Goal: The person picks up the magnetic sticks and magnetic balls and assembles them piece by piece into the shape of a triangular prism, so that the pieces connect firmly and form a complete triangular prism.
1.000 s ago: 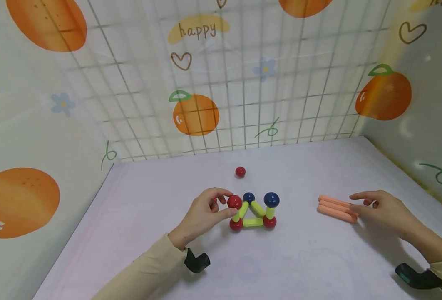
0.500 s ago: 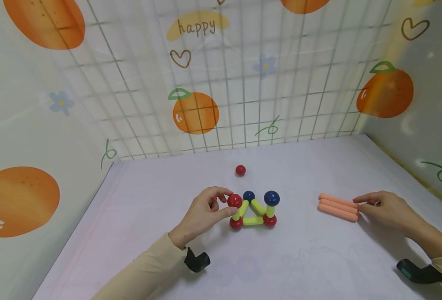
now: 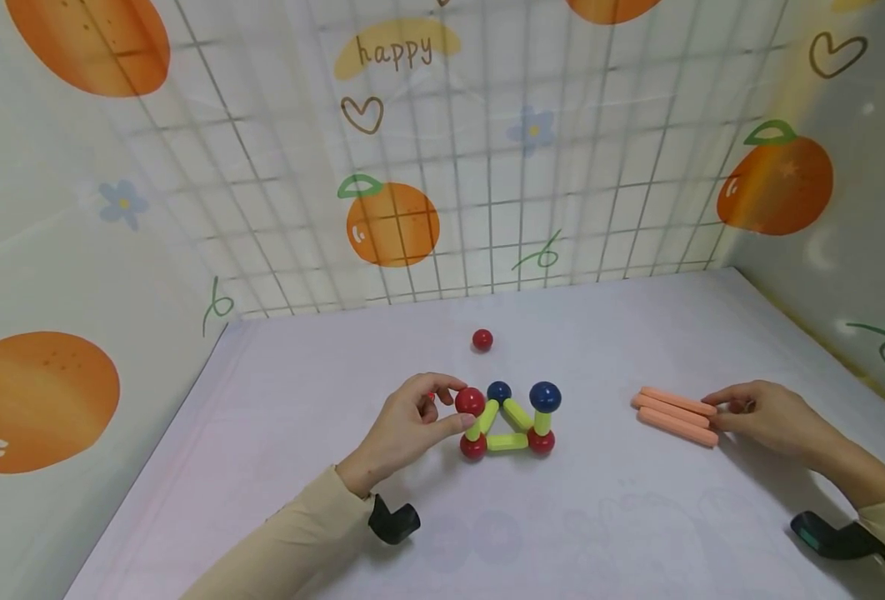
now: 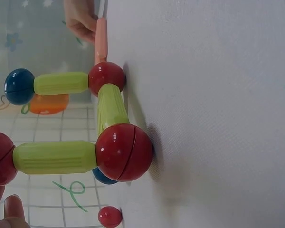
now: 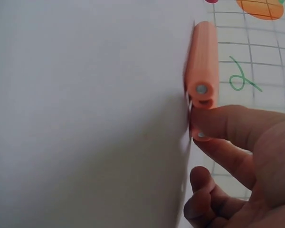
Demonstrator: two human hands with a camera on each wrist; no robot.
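Note:
My left hand [image 3: 405, 425] holds a red ball [image 3: 470, 402] between thumb and fingers. That ball tops an upright yellow-green rod [image 4: 54, 157] on a magnetic-stick frame. The frame's triangular base joins two red balls [image 3: 541, 440] and a blue ball [image 3: 498, 392] with yellow-green rods [image 3: 507, 442]. A second upright rod [image 3: 543, 422] carries another blue ball [image 3: 545, 397]. At the right, my right hand [image 3: 772, 421] pinches the near end of an orange magnetic rod [image 3: 678, 401], the farthest of three lying side by side. Silver discs show in the rods' ends in the right wrist view.
A loose red ball [image 3: 482, 340] lies behind the frame. A bit of another red thing [image 3: 432, 396] shows past my left fingers. A curtain printed with oranges [image 3: 393, 225] stands along the back and sides of the white table [image 3: 577, 525].
My right thumb and fingers have drawn together at the rod ends. The orange rods have spread slightly apart, the back ones sliding left. My left hand and the frame stay put.

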